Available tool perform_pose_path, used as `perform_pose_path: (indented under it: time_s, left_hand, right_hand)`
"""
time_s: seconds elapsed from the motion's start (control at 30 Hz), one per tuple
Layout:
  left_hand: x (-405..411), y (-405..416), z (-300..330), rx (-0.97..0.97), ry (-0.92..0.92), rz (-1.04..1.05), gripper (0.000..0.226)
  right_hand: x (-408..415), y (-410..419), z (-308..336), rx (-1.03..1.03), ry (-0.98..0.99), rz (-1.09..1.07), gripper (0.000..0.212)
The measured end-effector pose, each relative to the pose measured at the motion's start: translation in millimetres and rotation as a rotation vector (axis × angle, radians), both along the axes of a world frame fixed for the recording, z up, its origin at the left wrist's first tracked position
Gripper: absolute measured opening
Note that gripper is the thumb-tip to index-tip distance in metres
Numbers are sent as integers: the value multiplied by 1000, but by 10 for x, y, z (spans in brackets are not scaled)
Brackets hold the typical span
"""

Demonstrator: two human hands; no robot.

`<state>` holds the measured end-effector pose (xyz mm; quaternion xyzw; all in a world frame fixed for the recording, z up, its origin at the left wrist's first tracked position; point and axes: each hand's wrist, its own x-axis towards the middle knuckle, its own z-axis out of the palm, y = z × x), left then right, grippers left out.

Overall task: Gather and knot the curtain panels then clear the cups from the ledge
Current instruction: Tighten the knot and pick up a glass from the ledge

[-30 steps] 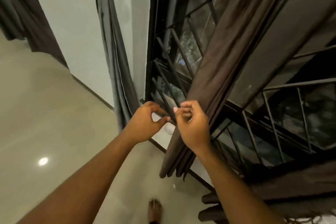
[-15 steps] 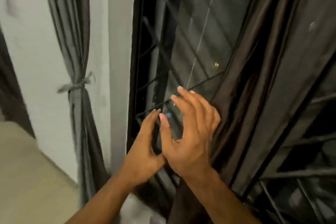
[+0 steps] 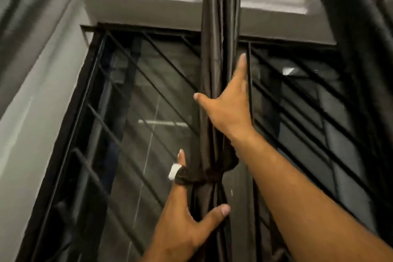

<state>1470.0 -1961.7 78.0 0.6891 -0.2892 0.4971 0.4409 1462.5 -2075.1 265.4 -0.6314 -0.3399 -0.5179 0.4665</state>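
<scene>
Dark curtain panel (image 3: 214,70) gathered into a column, tie knot (image 3: 212,173) between the hands. Right hand (image 3: 228,110) above it, fingers spread around the bundle; left hand (image 3: 187,225) below, fingers apart, pinching folds. Knotting looks near done — cups and ledge out of view, unaddressed.

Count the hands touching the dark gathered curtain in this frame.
2. The right hand wraps the gathered curtain above the tie band. The left hand holds it below the band, with one finger hooked through the band's loop. Their far-side fingers are hidden.
</scene>
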Motion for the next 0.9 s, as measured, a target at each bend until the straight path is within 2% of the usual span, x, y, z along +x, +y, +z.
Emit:
perform_pose_path:
  time_s: [0.13,0.27,0.33,0.43,0.73,0.9]
  left_hand:
    - [81,-139,518,49,9,-83,119]
    - [112,-386,936,124,-30,-30,118]
    - [100,-587,1078,186,-37,-6,121]
    - [67,-1008,1206,234,9,-15,112]
    - [-174,-2495,1733,340,30,-62,109]
    - [-267,-3192,1780,377,73,-97,109]
  right_hand:
    - [-26,26,314,-233,-115,-307,111]
    - [45,-227,363,-286,-54,-367,105]
    - [71,-444,375,-275,-17,-355,104]
    - [88,-894,442,-228,2,-373,100]
    - [-52,-2458,902,-176,-16,-567,89]
    - [-72,-3231,892,-100,26,-600,90]
